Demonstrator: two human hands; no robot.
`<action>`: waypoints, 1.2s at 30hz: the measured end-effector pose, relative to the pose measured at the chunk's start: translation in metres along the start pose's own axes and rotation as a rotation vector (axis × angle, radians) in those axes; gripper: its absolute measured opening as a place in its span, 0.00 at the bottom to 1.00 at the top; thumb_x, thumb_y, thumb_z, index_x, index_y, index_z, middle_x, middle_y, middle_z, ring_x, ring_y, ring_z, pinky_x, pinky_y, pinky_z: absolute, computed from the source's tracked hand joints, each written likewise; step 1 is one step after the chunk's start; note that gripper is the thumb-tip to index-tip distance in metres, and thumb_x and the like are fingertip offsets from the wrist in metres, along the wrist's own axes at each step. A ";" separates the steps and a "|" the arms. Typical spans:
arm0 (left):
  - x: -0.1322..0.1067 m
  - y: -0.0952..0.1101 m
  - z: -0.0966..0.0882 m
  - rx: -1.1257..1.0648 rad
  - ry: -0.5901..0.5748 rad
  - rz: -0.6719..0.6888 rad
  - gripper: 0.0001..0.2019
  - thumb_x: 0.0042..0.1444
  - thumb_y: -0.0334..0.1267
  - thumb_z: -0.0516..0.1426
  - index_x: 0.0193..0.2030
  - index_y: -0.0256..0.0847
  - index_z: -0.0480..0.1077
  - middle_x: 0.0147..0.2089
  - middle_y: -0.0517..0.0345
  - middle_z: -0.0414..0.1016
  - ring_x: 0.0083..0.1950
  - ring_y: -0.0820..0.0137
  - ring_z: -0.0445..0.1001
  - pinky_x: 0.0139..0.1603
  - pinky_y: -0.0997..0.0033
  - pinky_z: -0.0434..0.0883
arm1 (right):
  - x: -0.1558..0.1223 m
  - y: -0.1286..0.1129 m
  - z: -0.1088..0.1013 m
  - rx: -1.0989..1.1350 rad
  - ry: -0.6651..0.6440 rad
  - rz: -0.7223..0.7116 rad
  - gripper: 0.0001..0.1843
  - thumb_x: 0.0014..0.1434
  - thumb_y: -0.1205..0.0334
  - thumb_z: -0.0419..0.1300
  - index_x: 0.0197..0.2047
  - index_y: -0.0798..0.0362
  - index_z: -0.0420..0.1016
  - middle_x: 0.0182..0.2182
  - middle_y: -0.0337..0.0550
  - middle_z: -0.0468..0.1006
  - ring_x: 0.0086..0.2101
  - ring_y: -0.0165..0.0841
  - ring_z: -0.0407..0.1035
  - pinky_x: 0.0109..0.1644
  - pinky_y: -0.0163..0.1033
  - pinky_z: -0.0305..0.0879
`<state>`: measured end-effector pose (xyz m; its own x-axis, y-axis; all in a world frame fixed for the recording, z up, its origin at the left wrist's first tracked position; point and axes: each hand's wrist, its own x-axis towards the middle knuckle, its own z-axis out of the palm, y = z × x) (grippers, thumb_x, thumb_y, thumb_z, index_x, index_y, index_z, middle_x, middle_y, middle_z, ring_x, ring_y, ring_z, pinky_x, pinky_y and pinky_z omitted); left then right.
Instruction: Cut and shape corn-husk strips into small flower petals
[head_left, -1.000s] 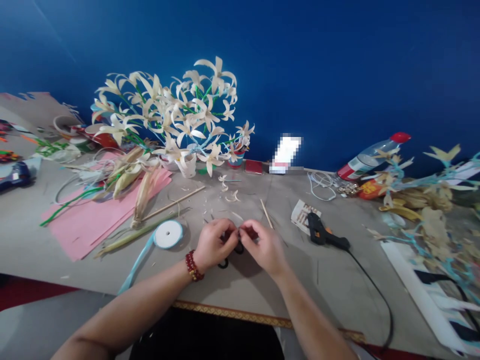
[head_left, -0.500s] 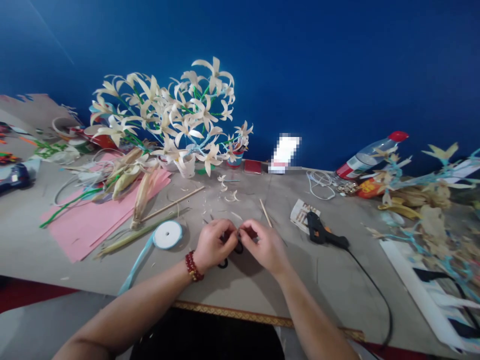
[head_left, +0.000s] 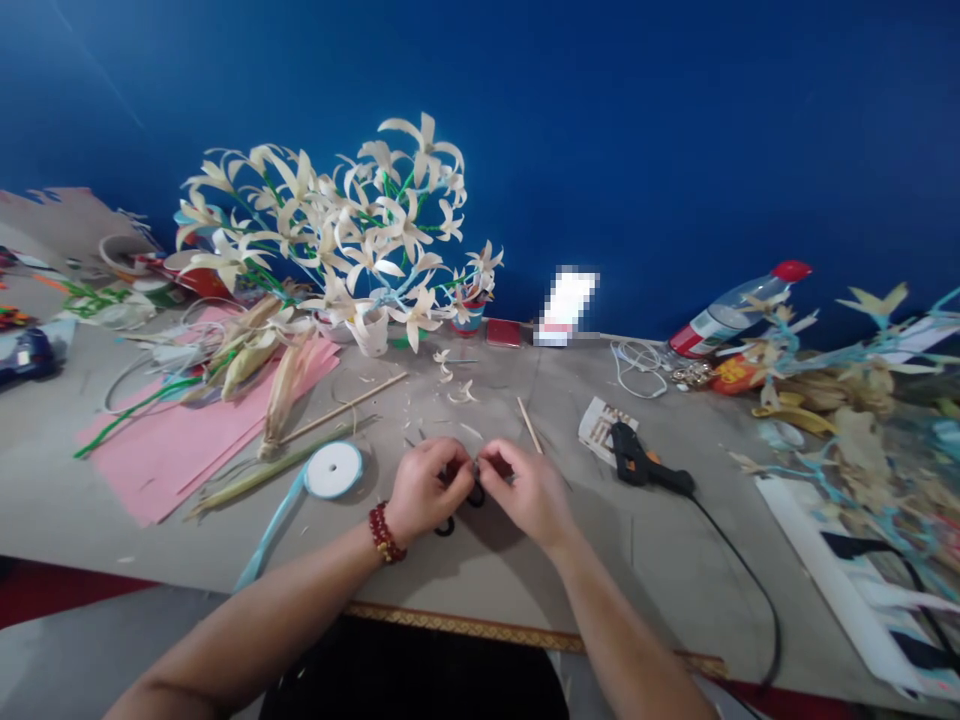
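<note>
My left hand (head_left: 427,482), with a red bead bracelet (head_left: 385,533) at its wrist, is closed in a pinch. Just to its right, my right hand (head_left: 529,492) pinches too, and the fingertips of both almost meet. Whatever lies between them is too small to make out. Black loop handles (head_left: 445,526), seemingly of scissors, show on the table beneath my hands, the rest being covered. Left of my left hand lies a white spool of light blue ribbon (head_left: 334,470). Pale petal scraps (head_left: 463,392) and a thin wooden stick (head_left: 529,426) lie beyond my fingers.
White husk flowers (head_left: 375,255) stand in a cup at the back. Pink paper (head_left: 142,460) under dried husks lies left. A black glue gun (head_left: 649,465) with a trailing cord lies right, near a white power strip (head_left: 832,580), a bottle (head_left: 739,310) and more flower stems.
The view has shifted very slightly. Both hands keep the same pinching pose, with only a tiny movement at the fingertips.
</note>
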<state>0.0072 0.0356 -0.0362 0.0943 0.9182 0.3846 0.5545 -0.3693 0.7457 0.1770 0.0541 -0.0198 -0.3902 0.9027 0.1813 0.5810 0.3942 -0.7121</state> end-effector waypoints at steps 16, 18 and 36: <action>-0.001 -0.002 0.001 0.000 0.004 -0.020 0.07 0.56 0.33 0.54 0.27 0.41 0.65 0.24 0.61 0.70 0.28 0.72 0.68 0.32 0.73 0.64 | 0.000 0.002 0.004 0.096 -0.031 0.045 0.06 0.62 0.61 0.55 0.35 0.51 0.73 0.27 0.38 0.78 0.29 0.32 0.73 0.30 0.31 0.65; -0.001 -0.002 0.001 -0.002 0.002 -0.019 0.06 0.55 0.32 0.54 0.27 0.41 0.65 0.25 0.61 0.70 0.28 0.72 0.68 0.32 0.73 0.64 | 0.001 0.006 0.001 0.058 -0.002 0.047 0.06 0.61 0.63 0.56 0.34 0.51 0.73 0.26 0.37 0.78 0.28 0.31 0.72 0.30 0.31 0.64; 0.000 -0.001 0.000 -0.011 0.017 -0.029 0.07 0.56 0.32 0.54 0.27 0.41 0.66 0.23 0.63 0.69 0.26 0.74 0.67 0.30 0.75 0.64 | 0.003 0.008 -0.010 0.091 0.131 0.078 0.04 0.60 0.63 0.56 0.37 0.51 0.72 0.28 0.39 0.78 0.28 0.32 0.73 0.34 0.33 0.67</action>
<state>0.0061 0.0359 -0.0373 0.0641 0.9258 0.3724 0.5478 -0.3446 0.7623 0.1881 0.0617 -0.0180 -0.2461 0.9472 0.2055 0.5369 0.3098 -0.7847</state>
